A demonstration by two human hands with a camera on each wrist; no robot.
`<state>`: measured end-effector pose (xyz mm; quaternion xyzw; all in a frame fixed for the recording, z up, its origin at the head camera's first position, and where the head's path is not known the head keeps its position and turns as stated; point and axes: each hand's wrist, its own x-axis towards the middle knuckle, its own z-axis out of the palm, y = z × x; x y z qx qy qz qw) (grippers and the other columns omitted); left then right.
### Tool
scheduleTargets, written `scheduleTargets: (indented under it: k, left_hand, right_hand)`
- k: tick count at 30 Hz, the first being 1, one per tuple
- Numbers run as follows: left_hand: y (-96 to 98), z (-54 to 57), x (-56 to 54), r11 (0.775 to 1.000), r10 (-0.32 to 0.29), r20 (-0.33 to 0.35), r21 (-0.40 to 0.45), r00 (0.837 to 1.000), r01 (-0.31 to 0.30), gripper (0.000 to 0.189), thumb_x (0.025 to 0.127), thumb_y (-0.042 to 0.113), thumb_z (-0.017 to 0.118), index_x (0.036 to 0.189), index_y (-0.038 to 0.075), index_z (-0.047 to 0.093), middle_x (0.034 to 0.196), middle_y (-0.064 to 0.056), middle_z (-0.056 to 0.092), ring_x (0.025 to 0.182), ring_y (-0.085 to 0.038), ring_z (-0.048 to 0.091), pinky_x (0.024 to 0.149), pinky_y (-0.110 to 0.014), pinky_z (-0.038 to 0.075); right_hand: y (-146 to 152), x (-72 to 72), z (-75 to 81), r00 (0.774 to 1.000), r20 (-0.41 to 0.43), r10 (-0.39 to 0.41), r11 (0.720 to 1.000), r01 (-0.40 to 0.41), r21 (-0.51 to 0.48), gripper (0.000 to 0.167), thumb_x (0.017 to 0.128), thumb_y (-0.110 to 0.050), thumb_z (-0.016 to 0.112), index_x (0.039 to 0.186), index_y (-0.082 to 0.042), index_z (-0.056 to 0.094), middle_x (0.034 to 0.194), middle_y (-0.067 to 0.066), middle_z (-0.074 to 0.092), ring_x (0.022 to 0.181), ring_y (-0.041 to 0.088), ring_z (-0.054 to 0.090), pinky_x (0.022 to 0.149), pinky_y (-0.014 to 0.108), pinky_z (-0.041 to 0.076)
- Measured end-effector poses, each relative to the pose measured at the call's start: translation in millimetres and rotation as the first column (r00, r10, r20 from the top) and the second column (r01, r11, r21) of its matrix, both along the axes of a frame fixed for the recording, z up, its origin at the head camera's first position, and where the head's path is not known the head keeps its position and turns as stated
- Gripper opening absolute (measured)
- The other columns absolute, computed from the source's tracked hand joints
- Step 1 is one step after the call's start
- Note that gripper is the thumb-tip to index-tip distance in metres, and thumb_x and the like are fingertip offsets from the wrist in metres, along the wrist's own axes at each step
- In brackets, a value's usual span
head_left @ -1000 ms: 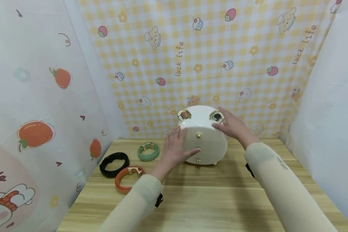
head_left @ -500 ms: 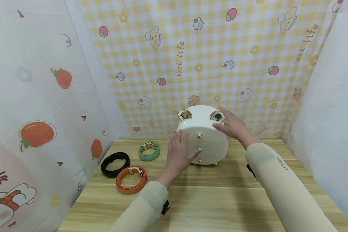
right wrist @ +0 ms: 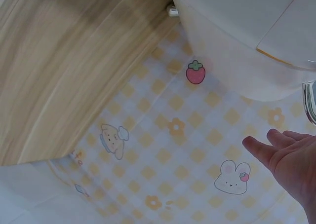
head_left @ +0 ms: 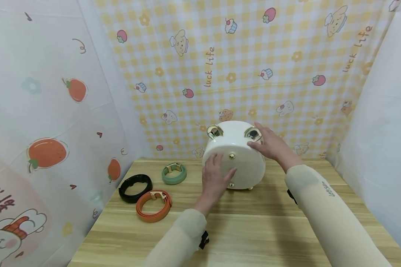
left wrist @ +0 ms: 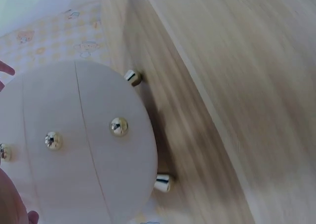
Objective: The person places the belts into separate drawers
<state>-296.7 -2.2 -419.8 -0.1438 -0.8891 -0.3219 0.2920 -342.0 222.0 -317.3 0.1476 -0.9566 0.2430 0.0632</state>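
A white, rounded drawer box (head_left: pixel 244 170) stands on small gold feet at the back of the table. Thin seams divide its front into drawers, each with a round gold knob (left wrist: pixel 119 127). Two gold ear-like rings, such as the left one (head_left: pixel 215 131), sit on top. My left hand (head_left: pixel 215 177) is before the left half of the front with fingers and thumb spread, hiding the middle knob in the head view. At the top right, my right hand (head_left: pixel 270 144) lies beside the other gold ring, thumb near the front upper edge and fingers extended.
Several coiled belts lie on the wooden table (head_left: pixel 254 237) to the left: a green belt (head_left: pixel 174 174), a black belt (head_left: pixel 135 188) and an orange belt (head_left: pixel 153 206). A yellow checked cloth (head_left: pixel 240 55) hangs behind the box, and white cloths hang at both sides.
My left hand has shifted right and slightly down across the box front, from its left edge toward the knobs. My right hand keeps its place at the top right. The box stands where it was.
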Motion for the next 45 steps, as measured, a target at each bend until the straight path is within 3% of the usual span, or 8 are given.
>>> scheduleTargets:
  k: [8,18,23,30,45]
  left_hand:
    - [19.9,-4.0,-5.3,0.994,0.031,-0.129,0.112,0.991,-0.016,0.054,0.083,0.036,0.08,0.126,0.011,0.059,0.122,-0.005,0.059,0.111,-0.023,0.057,0.095,-0.037,0.049]
    - [36.9,-12.7,-14.5,0.98,0.122,-0.26,0.184,0.958,-0.075,0.045,0.079,0.029,0.084,0.114,0.01,0.063,0.107,-0.004,0.065,0.098,-0.021,0.062,0.086,-0.033,0.052]
    - [43.8,-14.9,-16.1,0.96,0.175,-0.227,0.256,0.958,-0.114,0.041,0.08,0.028,0.083,0.113,0.011,0.065,0.106,-0.003,0.067,0.097,-0.02,0.063,0.083,-0.033,0.052]
    - [51.9,-14.6,-16.9,0.908,0.219,-0.141,0.392,0.966,-0.148,0.033,0.084,0.028,0.081,0.108,0.012,0.066,0.097,-0.001,0.067,0.087,-0.016,0.062,0.075,-0.03,0.052]
    - [63.8,-6.2,-18.5,0.812,0.232,-0.013,0.553,0.973,-0.186,0.024,0.082,0.024,0.082,0.098,0.013,0.067,0.088,0.004,0.069,0.07,-0.011,0.063,0.063,-0.028,0.051]
  right_hand:
    - [0,1.0,0.7,1.0,0.002,-0.005,1.0,0.005,0.0,0.088,0.098,-0.048,0.057,0.159,-0.007,0.008,0.157,0.035,0.014,0.137,0.056,0.026,0.107,0.07,0.024]
    - [-1,1.5,0.0,1.0,0.022,-0.022,1.0,0.022,-0.007,0.087,0.098,-0.05,0.057,0.16,-0.011,0.008,0.157,0.036,0.006,0.138,0.059,0.019,0.106,0.072,0.021]
    - [-1,1.2,-0.5,0.999,0.026,-0.026,1.0,0.026,-0.011,0.087,0.098,-0.05,0.057,0.16,-0.012,0.008,0.157,0.036,0.004,0.138,0.059,0.017,0.106,0.073,0.02]
    - [-1,0.1,-2.0,0.999,0.028,-0.027,1.0,0.028,-0.014,0.088,0.098,-0.051,0.056,0.16,-0.013,0.007,0.157,0.036,0.003,0.139,0.059,0.016,0.107,0.073,0.019]
    - [0,0.7,-1.8,0.999,0.029,-0.027,0.999,0.028,-0.027,0.085,0.099,-0.046,0.057,0.159,-0.011,0.009,0.157,0.037,0.003,0.14,0.058,0.014,0.108,0.071,0.02]
